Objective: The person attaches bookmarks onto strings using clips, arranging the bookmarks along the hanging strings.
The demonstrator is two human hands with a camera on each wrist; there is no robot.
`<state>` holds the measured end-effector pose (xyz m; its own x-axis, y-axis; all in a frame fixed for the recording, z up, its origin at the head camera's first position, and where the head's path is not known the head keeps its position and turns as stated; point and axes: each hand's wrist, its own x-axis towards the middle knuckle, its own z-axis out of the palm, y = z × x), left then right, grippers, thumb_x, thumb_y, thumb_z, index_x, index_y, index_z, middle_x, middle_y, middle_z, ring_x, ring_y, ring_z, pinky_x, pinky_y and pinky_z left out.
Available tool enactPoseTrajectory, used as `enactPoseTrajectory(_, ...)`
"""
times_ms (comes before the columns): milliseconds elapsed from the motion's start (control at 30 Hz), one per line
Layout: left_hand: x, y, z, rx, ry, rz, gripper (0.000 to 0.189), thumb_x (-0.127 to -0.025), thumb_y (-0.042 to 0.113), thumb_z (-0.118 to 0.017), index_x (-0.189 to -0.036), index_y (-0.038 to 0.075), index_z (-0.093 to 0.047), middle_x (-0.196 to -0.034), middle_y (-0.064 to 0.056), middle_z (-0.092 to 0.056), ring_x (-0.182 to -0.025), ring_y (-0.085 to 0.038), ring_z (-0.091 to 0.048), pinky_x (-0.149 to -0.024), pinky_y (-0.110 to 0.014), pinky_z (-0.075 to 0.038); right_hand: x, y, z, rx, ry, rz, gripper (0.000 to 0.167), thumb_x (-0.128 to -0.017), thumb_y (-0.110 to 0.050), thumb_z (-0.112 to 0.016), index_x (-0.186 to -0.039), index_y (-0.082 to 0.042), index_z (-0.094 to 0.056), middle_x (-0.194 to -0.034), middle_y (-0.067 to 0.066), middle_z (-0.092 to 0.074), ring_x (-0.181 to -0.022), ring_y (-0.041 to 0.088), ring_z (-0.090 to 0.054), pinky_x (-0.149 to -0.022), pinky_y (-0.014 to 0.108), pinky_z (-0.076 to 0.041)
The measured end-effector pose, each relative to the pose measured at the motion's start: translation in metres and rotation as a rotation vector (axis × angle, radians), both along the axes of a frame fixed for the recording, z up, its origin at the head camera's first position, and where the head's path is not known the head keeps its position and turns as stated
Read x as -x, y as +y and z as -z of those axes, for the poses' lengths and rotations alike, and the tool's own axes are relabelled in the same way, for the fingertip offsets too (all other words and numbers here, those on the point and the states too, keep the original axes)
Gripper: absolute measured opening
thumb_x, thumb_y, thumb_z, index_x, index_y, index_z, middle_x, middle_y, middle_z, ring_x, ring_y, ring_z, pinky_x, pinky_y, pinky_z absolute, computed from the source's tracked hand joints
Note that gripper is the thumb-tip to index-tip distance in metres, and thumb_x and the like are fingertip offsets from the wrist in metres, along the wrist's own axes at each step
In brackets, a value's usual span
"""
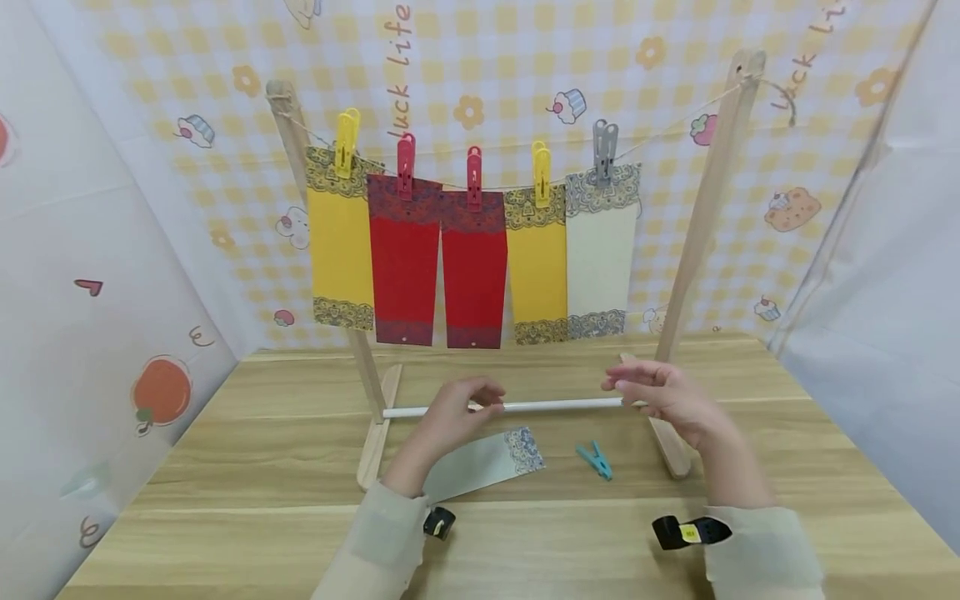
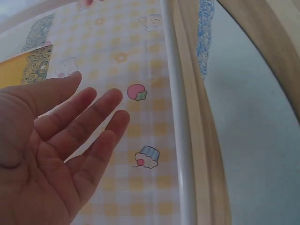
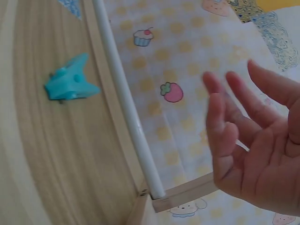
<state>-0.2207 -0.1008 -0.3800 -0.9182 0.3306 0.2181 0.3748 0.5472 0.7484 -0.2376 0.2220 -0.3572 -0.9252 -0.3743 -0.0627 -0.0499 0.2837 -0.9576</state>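
In the head view my left hand (image 1: pixel 459 410) hovers over the pale blue-green card (image 1: pixel 480 465), whose right end bears a blue lace pattern. Its fingers are loosely bent and nothing is between them, as the left wrist view of the same hand (image 2: pixel 70 140) also shows. My right hand (image 1: pixel 675 402) is raised near the right post, fingers relaxed and holding nothing. A turquoise clothespin (image 1: pixel 596 460) lies on the table between the hands, nearer the right one. Part of the card is hidden behind the left forearm.
Yellow, red and cream cards hang from a string by clothespins, including a red card (image 1: pixel 474 275) and a grey clothespin (image 1: pixel 604 154). Wooden posts (image 1: pixel 705 208) hold the string, and a white rod (image 1: pixel 562 406) joins them low down. Behind hangs a checked cloth (image 1: pixel 510 92).
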Motion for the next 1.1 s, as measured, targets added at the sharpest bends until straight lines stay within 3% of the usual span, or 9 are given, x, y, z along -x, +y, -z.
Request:
enactPoseTrajectory(100, 0.001, -0.002, 0.005, 0.020, -0.024, 0.019, 0.022, -0.094, 0.008, -0.067, -0.115, 0.001, -0.068, -0.108, -0.012, -0.073, -0.102, -0.025, -0.068, -0.089, -0.041, -0.056, 0.001, -0.006, 0.006, -0.120, 0.000, -0.086, 0.048, -0.099, -0.024, -0.061, -0.138, 0.002, -0.052, -0.127, 0.014, -0.067, -0.114, 0.026, -0.062, -0.080, 0.032, -0.048)
enactPoseTrajectory(267, 0.001, -0.004, 0.012, 0.064, -0.068, 0.050, 0.027, -0.094, 0.011, -0.067, -0.119, -0.001, -0.065, -0.110, -0.014, -0.071, -0.102, -0.024, -0.066, -0.089, -0.038, -0.056, 0.002, -0.014, 0.014, -0.203, 0.028, -0.189, 0.047, -0.098, -0.021, -0.062, -0.136, 0.007, -0.053, -0.130, 0.027, -0.062, -0.119, 0.037, -0.061, -0.085, 0.039, -0.049)
enactPoseTrajectory(400, 0.001, -0.006, 0.014, 0.105, -0.082, 0.059, 0.027, -0.094, 0.012, -0.067, -0.118, 0.001, -0.066, -0.109, -0.014, -0.070, -0.100, -0.023, -0.065, -0.084, -0.036, -0.055, 0.003, -0.018, 0.019, -0.252, 0.076, -0.276, 0.043, -0.097, -0.016, -0.061, -0.131, 0.010, -0.055, -0.124, 0.027, -0.064, -0.113, 0.033, -0.064, -0.092, 0.045, -0.053)
enactPoseTrajectory(533, 0.001, -0.009, 0.018, 0.126, -0.133, 0.068, 0.030, -0.094, 0.012, -0.067, -0.121, -0.001, -0.065, -0.112, -0.014, -0.069, -0.102, -0.026, -0.064, -0.085, -0.039, -0.055, 0.002, -0.021, 0.023, -0.294, 0.077, -0.331, 0.042, -0.095, -0.016, -0.063, -0.128, 0.009, -0.057, -0.123, 0.025, -0.065, -0.111, 0.030, -0.064, -0.094, 0.041, -0.053)
enactPoseTrajectory(833, 0.000, -0.010, 0.025, 0.204, -0.195, 0.064, 0.038, -0.089, 0.013, -0.074, -0.122, -0.002, -0.065, -0.114, -0.016, -0.069, -0.107, -0.029, -0.064, -0.090, -0.044, -0.054, -0.008, -0.034, 0.022, -0.409, 0.088, -0.367, 0.040, -0.090, -0.016, -0.071, -0.122, 0.006, -0.064, -0.116, 0.016, -0.069, -0.108, 0.029, -0.063, -0.093, 0.043, -0.051)
enactPoseTrajectory(1100, -0.003, -0.007, 0.022, 0.284, -0.217, 0.071, 0.048, -0.076, 0.010, -0.085, -0.119, -0.002, -0.067, -0.113, -0.014, -0.066, -0.105, -0.027, -0.061, -0.094, -0.047, -0.051, -0.008, -0.037, 0.026, -0.402, 0.082, -0.365, 0.038, -0.085, -0.007, -0.073, -0.119, 0.009, -0.064, -0.099, 0.013, -0.068, -0.092, 0.017, -0.059, -0.081, 0.031, -0.050)
